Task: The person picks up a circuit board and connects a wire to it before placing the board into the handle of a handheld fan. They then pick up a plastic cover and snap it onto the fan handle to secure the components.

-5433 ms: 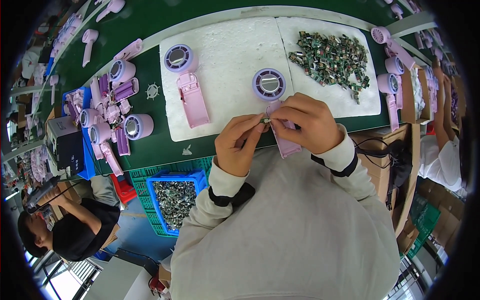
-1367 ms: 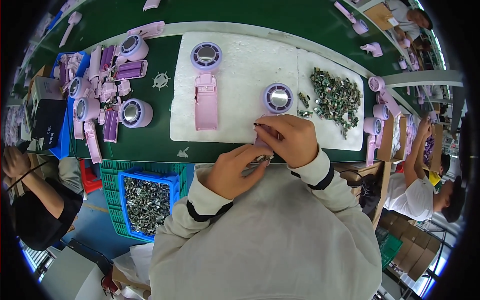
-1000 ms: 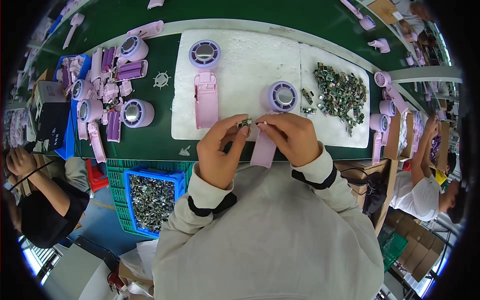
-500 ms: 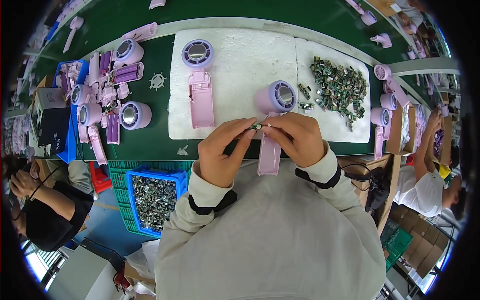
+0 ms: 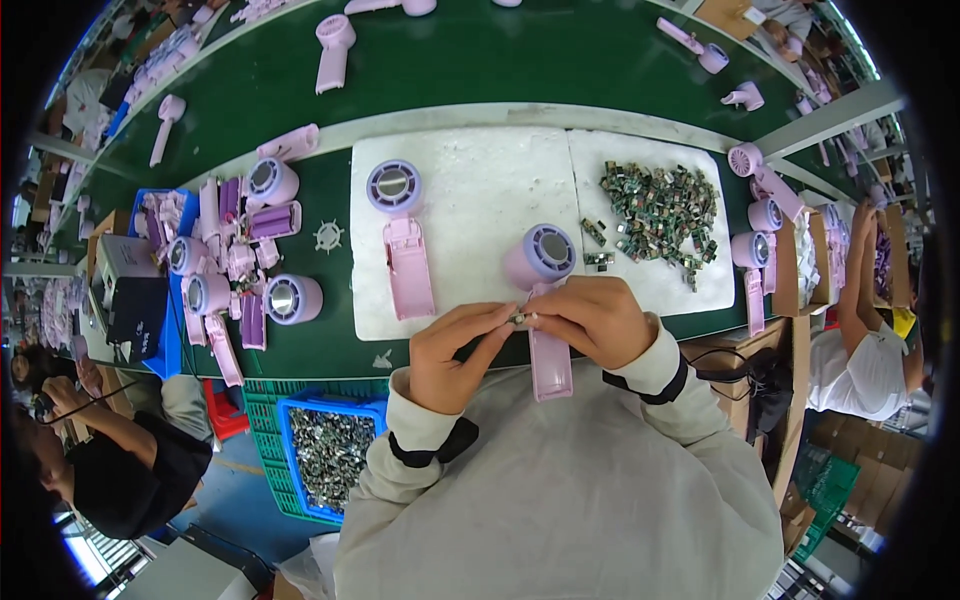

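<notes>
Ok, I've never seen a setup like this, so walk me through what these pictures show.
There is no machine here: a person works with two bare hands. Every picture comes from one wide camera worn on the head, looking down, which is why straight edges bend.

On the green table lies a white foam board. It carries a pile of small circuit boards on the right and a pink fan on the left. More fan parts lie left of the foam.

The left hand pinches a small circuit board. The right hand pinches a pale piece, too tiny to identify, above another fan's open handle.
</notes>
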Demonstrator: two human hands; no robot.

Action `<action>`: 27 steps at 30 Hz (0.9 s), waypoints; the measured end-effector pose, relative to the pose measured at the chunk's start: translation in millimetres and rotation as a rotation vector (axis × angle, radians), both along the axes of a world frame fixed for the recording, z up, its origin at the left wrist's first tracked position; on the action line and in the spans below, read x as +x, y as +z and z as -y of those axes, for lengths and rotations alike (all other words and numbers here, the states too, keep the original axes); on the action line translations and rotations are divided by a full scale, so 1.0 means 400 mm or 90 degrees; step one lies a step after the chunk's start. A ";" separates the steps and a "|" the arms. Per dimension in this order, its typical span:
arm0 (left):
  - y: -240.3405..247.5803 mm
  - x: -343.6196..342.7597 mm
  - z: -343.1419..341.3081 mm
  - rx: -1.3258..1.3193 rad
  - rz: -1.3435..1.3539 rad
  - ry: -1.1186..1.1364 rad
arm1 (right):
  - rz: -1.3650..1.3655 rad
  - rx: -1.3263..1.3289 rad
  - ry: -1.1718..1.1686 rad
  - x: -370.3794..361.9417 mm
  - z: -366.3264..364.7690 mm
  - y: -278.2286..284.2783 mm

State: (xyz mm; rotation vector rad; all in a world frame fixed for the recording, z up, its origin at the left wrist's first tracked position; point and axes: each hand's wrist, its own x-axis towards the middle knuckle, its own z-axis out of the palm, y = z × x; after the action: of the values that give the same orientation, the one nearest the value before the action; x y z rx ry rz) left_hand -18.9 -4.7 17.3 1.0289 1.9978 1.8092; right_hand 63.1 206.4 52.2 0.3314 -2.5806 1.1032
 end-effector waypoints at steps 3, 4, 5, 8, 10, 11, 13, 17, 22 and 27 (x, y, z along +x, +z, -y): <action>-0.024 0.004 0.000 0.067 0.193 -0.055 | 0.003 -0.020 -0.013 0.007 0.001 -0.003; -0.033 0.007 -0.001 0.071 0.186 -0.060 | -0.004 -0.015 -0.017 0.013 0.002 -0.006; -0.041 0.010 -0.002 0.110 0.247 -0.083 | 0.007 -0.041 -0.034 0.018 0.004 -0.008; -0.064 0.014 -0.006 0.189 0.366 -0.133 | 0.027 -0.091 -0.070 0.030 0.008 -0.017; -0.071 0.011 -0.005 0.190 0.424 -0.166 | 0.057 -0.125 -0.069 0.039 0.009 -0.024; -0.075 0.011 -0.003 0.189 0.456 -0.182 | 0.075 -0.144 -0.069 0.044 0.008 -0.027; -0.076 0.000 0.002 0.163 0.465 -0.206 | 0.103 -0.160 -0.074 0.047 0.006 -0.030; -0.074 -0.002 0.011 0.127 0.484 -0.249 | 0.180 -0.196 -0.082 0.060 0.015 -0.035; -0.083 -0.012 -0.016 0.168 0.419 -0.224 | 0.152 -0.175 -0.069 0.034 -0.011 -0.053; -0.058 -0.001 -0.009 0.161 0.412 -0.194 | 0.171 -0.184 -0.055 0.033 -0.009 -0.038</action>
State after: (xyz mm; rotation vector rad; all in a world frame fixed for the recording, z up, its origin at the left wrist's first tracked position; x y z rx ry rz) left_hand -19.2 -1.2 -5.9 0.6373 1.1934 1.9251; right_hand 76.3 209.8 36.8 0.0031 -2.5751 1.5547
